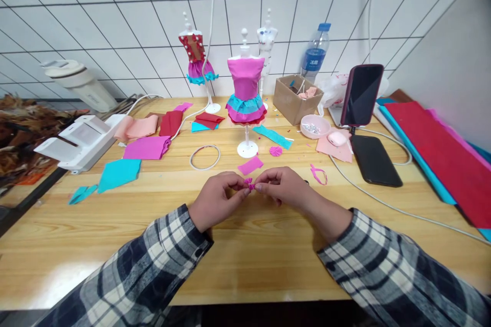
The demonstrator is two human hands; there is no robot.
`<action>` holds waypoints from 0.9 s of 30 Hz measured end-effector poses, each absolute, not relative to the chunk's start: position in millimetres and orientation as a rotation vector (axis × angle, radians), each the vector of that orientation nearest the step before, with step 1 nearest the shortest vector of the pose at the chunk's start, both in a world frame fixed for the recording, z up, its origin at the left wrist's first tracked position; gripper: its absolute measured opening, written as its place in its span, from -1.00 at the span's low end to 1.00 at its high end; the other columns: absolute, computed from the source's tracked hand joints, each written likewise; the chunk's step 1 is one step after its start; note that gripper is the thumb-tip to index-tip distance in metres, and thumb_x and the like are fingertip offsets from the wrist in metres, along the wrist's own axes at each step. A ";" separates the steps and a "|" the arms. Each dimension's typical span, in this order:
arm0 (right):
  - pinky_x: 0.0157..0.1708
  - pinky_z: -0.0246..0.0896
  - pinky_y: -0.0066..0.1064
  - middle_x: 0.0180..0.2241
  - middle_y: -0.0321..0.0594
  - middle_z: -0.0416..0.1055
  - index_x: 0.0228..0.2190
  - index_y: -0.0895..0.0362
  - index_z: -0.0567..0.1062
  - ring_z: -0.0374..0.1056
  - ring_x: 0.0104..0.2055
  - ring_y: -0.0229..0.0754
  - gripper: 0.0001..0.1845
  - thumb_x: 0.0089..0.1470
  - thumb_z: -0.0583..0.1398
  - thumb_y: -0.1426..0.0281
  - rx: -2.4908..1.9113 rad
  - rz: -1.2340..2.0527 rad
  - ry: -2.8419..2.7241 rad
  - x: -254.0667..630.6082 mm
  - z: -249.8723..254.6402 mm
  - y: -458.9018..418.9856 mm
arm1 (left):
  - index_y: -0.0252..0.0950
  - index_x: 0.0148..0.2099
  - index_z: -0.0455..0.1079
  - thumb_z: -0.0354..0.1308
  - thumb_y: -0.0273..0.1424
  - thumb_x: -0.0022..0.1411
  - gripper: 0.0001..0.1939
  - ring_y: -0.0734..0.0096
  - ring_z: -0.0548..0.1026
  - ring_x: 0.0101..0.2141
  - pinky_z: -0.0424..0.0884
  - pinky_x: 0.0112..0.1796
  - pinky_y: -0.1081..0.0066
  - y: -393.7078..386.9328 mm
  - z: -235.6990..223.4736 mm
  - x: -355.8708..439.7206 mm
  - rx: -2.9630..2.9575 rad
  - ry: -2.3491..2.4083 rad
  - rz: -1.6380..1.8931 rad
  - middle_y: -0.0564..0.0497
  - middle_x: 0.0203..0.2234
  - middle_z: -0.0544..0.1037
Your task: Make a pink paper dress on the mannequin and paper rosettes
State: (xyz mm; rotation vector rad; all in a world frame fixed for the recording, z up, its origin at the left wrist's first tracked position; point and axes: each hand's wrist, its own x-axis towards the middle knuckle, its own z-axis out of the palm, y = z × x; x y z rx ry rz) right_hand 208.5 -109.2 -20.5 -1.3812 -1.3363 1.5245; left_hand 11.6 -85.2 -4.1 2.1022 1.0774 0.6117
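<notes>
Between my two hands, just above the table's middle, is a small gathered piece of magenta paper point(250, 184). The thumb and fingers of my left hand point(222, 196) pinch its left side. My right hand point(286, 186) pinches its right side, its lower fingers curled and partly hidden. Behind the hands lie a flat magenta paper scrap point(250, 164) and a round pleated magenta rosette point(275, 151). Beyond them stands a mini dress form point(246, 79) in a magenta top and a tiered blue and magenta skirt. A thin magenta loop point(318, 174) lies right of my right hand.
Two more dress forms, one in red and magenta point(194, 53), stand at the wall. A cardboard box point(293, 104), pink bowl point(315, 126), propped phone point(361, 94) and black power bank point(376, 161) occupy the right. Folded papers point(148, 147) and a white stand point(82, 140) sit left.
</notes>
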 end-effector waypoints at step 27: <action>-0.45 0.03 -0.45 -0.45 -0.32 0.51 -0.44 0.07 0.62 0.22 -0.51 -0.34 -0.86 0.02 0.22 0.46 -1.482 0.812 -1.953 207.7 -12.1 -116.5 | -0.30 -0.36 0.53 0.23 -0.30 0.12 -0.84 0.37 0.48 -0.33 0.37 -0.26 0.40 -78.7 -4.2 11.3 1.950 1.094 0.633 -0.02 -0.39 0.56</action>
